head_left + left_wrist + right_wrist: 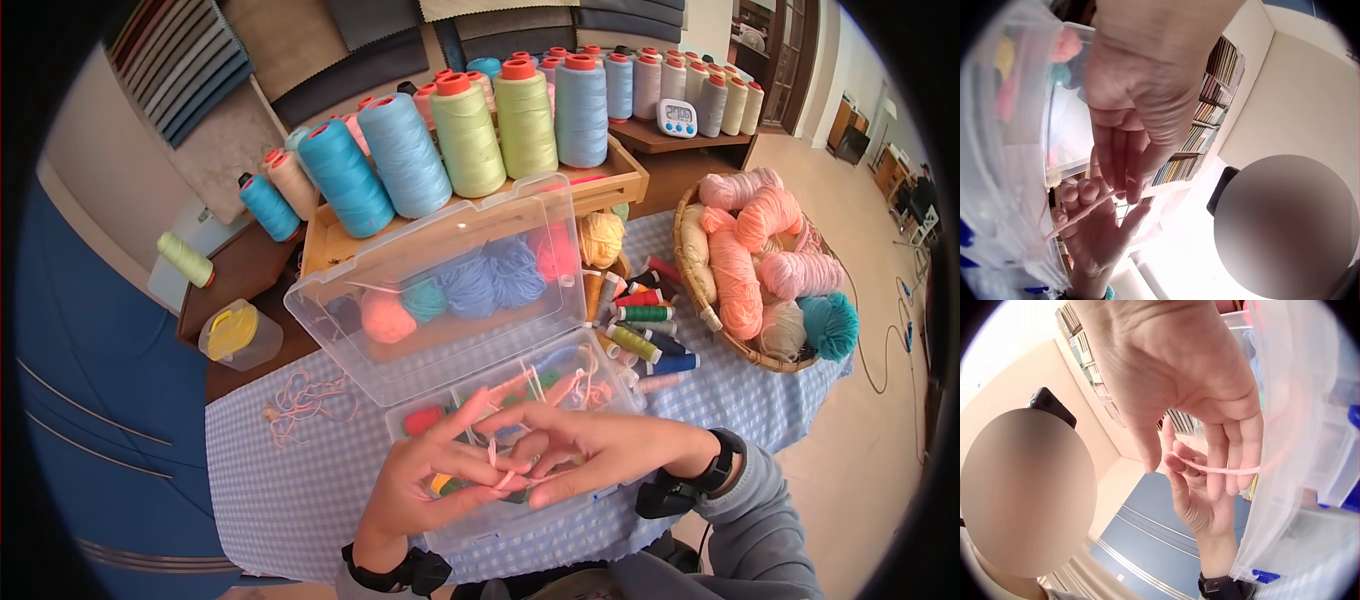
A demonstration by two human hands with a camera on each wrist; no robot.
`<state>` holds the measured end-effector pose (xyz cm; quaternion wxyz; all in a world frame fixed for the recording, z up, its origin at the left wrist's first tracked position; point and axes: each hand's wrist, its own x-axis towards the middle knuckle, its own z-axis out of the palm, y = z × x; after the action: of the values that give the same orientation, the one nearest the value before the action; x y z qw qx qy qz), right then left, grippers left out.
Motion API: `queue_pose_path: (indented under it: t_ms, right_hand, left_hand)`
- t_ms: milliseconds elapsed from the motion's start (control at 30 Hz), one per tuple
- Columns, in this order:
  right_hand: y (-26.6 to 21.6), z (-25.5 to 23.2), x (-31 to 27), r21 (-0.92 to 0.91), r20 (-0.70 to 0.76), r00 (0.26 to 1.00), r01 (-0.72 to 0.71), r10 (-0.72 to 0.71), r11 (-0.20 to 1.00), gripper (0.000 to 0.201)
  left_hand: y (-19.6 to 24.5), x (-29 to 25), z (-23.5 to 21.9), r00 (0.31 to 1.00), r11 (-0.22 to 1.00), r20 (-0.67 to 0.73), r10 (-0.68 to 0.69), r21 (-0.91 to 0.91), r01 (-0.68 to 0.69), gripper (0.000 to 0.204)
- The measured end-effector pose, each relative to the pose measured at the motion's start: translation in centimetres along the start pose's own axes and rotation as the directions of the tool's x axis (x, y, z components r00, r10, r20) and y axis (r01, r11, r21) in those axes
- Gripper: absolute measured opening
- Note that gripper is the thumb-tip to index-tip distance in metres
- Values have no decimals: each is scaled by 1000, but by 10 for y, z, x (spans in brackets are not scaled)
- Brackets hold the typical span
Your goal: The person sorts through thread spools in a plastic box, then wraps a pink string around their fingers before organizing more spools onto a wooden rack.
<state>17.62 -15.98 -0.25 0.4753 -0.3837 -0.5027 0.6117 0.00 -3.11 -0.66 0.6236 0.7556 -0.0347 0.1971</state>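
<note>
Both hands are held over an open clear plastic box [470, 535] on the blue checked cloth. The left hand [425, 480] pinches a strand of pink yarn [1088, 211] between thumb and fingertips. From there the yarn runs across the fingers of the right hand [600, 445]. In the right wrist view those fingers point down fairly straight, the strand lying over them and the thumb apart. Inside the box, compartments hold a red spool [423, 420] and pink yarn pieces. The raised transparent lid [340, 300] stands behind the hands; yarn balls show through it.
Loose thread spools [640, 330] lie right of the box, near a wicker basket [700, 310] of yarn skeins. Large thread cones [405, 155] fill a wooden tray behind. Tangled pink yarn [300, 405] and a yellow-lidded tub [240, 335] are at left.
</note>
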Motion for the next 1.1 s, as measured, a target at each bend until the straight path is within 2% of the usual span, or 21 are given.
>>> queue_pose_path:
  t_ms: [67,100,133,200,233,267,333,433,500,533,600,667,767,833,867,900,933,967,1033,1067,1100]
  right_hand:
    - [11,1,1,4,121,992,30,-31,1000,54]
    - [9,1,0,44,126,990,-75,69,996,47]
    - [7,-3,1,44,126,990,-73,67,996,47]
    - [4,-10,1,16,90,966,-245,243,969,34]
    - [1,-8,-1,60,17,973,-230,229,971,19]
    - [2,-10,-2,59,17,973,-230,229,972,19]
    - [4,-16,-3,-53,-66,997,-46,42,998,12]
    - [2,-16,-3,37,-125,991,41,-36,998,11]
    - [0,-14,-2,55,-142,988,61,-53,997,9]
    - [-1,-13,-1,73,-158,985,81,-69,994,8]
    - [4,-13,0,57,-160,985,73,-63,996,7]
    - [8,-11,2,41,-162,985,64,-57,997,7]
    - [8,-5,6,-76,-155,980,116,-126,990,7]
    - [6,-1,6,-230,-163,979,79,-119,970,8]
    - [7,0,5,-230,-164,979,79,-119,970,8]
    - [8,2,4,-220,-175,984,-4,-35,976,9]
    - [8,3,4,-208,-185,981,-88,49,974,9]
    - [6,3,3,-210,-185,982,-87,48,974,9]
    - [1,2,2,-280,-83,992,-117,97,953,8]
    - [0,3,2,-281,-82,992,-116,96,953,8]
    - [0,3,2,-341,-56,998,-40,22,939,7]
  left_hand:
    - [1,1,6,998,999,-57,-5,-54,2,73]
    - [2,1,8,993,994,-114,-14,-109,2,72]
    - [2,0,8,993,994,-113,-14,-108,2,72]
    - [1,-2,5,979,994,-177,-106,9,109,73]
    - [0,-2,4,979,994,-177,-106,9,109,73]
    - [-1,-1,3,981,993,-171,-88,62,99,74]
    - [-1,-1,1,984,989,-165,-68,115,88,74]
    - [1,0,2,985,970,-110,-136,188,155,75]
    - [4,1,6,970,972,-64,-235,-40,233,75]
    - [4,1,7,970,972,-63,-234,-39,232,75]
    - [4,2,7,983,972,85,-162,-160,174,75]
    - [5,2,6,983,973,122,-140,-167,160,75]
    - [7,-1,3,977,964,172,-124,-210,160,74]
    - [7,-2,4,974,954,185,-128,-244,172,74]
    - [7,-2,5,972,930,203,-120,-318,181,73]
    - [7,-2,5,969,901,219,-110,-391,191,73]
    - [7,-2,5,970,901,219,-109,-390,189,73]
    - [7,-2,5,974,915,206,-95,-368,167,71]
    - [6,-1,4,978,928,191,-81,-343,144,69]
    - [6,0,2,987,955,145,-67,-277,106,66]
    - [6,1,1,994,976,100,-49,-208,69,63]
